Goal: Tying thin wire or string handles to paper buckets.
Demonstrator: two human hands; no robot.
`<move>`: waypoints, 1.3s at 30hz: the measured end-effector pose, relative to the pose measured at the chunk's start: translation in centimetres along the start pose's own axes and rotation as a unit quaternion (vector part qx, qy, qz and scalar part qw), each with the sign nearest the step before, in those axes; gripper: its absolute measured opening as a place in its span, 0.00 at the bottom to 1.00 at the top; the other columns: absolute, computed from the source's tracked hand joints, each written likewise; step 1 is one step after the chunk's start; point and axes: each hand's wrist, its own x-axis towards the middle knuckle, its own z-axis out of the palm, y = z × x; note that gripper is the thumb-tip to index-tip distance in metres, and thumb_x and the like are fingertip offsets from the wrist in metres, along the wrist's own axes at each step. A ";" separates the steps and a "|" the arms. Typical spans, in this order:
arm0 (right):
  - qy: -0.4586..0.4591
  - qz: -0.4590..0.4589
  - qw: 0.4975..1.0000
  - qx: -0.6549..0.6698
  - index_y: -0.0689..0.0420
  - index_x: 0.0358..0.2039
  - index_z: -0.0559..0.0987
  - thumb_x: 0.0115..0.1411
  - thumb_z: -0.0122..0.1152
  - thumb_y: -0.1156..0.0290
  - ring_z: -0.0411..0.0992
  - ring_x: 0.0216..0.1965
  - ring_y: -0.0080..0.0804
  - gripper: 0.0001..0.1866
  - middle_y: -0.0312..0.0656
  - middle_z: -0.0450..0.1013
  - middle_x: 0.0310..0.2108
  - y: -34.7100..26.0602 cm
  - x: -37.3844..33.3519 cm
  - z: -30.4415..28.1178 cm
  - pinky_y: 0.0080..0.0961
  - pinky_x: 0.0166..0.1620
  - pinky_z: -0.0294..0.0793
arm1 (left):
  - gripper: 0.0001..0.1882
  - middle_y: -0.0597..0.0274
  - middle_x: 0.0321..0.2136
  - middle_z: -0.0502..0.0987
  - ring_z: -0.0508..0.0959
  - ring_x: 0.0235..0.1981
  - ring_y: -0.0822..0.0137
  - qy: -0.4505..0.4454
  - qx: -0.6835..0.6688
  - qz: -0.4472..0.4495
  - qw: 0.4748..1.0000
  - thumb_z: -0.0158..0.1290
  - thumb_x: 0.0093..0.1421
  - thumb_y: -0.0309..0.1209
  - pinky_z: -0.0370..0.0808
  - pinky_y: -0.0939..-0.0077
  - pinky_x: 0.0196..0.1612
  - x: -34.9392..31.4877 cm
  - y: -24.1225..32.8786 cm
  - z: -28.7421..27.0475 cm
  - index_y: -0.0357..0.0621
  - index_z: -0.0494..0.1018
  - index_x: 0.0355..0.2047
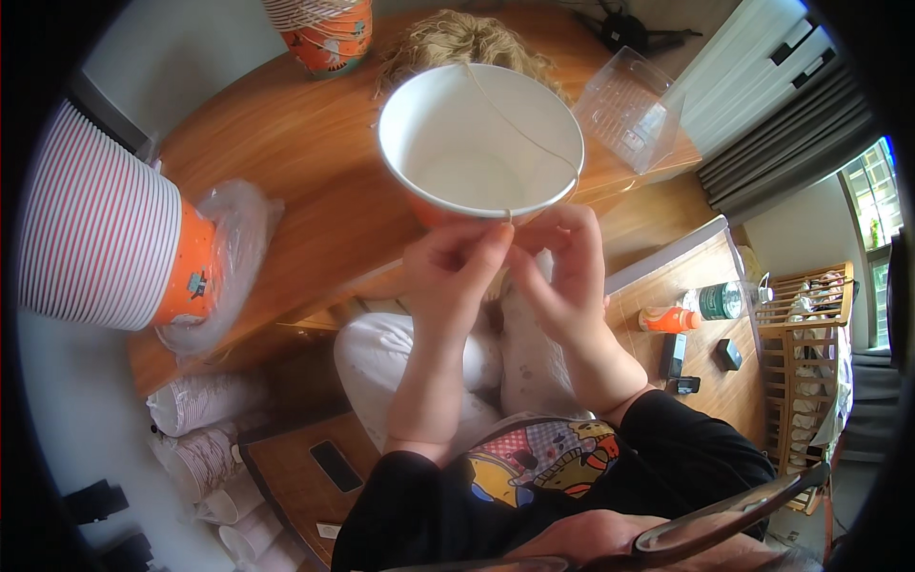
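Observation:
A large paper bucket (424, 119), white inside and orange outside, stands tilted toward me at the table's front edge. A thin tan cord (519, 127) runs from its far rim across the mouth to the right side, and a small loop of it shows at the near rim. My left hand (453, 267) is closed in a pinch on the cord just below that loop. Beside it, my right hand (562, 272) pinches with thumb and forefinger at the same spot, apparently on the cord's end. The fingertips partly hide the knot area.
A long nested stack of buckets (105, 229) lies at left by clear plastic wrap (238, 257). Behind the bucket sit a heap of tan cords (467, 43), corded buckets (329, 43) and a clear plastic box (629, 110). Bottles (720, 301) stand on a side table at right.

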 end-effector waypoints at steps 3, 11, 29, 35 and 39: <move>0.043 -0.035 0.996 -0.066 0.58 0.41 0.62 0.55 0.59 0.83 0.74 0.39 0.24 0.18 0.41 0.74 0.35 -0.4 0.1 0.2 0.19 0.39 0.70 | 0.07 0.65 0.25 0.78 0.74 0.26 0.80 -0.003 -0.069 -0.026 0.997 0.59 0.56 0.25 0.70 0.89 0.31 0.0 0.3 0.3 0.32 0.78 0.34; 0.060 -0.020 0.998 -0.023 0.58 0.40 0.63 0.54 0.61 0.82 0.73 0.37 0.22 0.18 0.39 0.74 0.35 -0.2 0.0 -0.2 0.18 0.39 0.68 | 0.08 0.62 0.26 0.79 0.75 0.27 0.78 -0.001 -0.049 -0.004 0.999 0.59 0.57 0.26 0.72 0.87 0.32 -0.2 -0.3 0.4 0.32 0.78 0.33; 0.021 0.008 0.996 0.090 0.59 0.45 0.60 0.60 0.51 0.82 0.73 0.42 0.27 0.15 0.44 0.75 0.38 0.4 -0.2 -2.4 0.22 0.43 0.68 | 0.07 0.62 0.28 0.80 0.74 0.29 0.79 0.070 0.009 -0.003 0.997 0.58 0.56 0.27 0.69 0.87 0.34 -0.6 -0.7 0.9 0.34 0.78 0.31; 0.011 -0.013 0.999 0.035 0.60 0.44 0.61 0.58 0.56 0.81 0.73 0.42 0.27 0.17 0.43 0.75 0.37 -0.1 0.1 -2.3 0.23 0.44 0.69 | 0.06 0.61 0.29 0.80 0.76 0.30 0.78 0.059 -0.013 0.017 0.998 0.58 0.57 0.27 0.69 0.87 0.35 -0.7 -0.8 1.0 0.34 0.78 0.31; 0.014 0.001 0.999 0.045 0.61 0.44 0.62 0.56 0.59 0.82 0.74 0.41 0.27 0.18 0.42 0.74 0.35 -0.1 0.1 -2.0 0.22 0.44 0.71 | 0.06 0.61 0.29 0.80 0.75 0.29 0.79 0.059 -0.007 0.028 0.998 0.58 0.56 0.26 0.69 0.87 0.34 -0.7 -1.1 0.9 0.34 0.78 0.31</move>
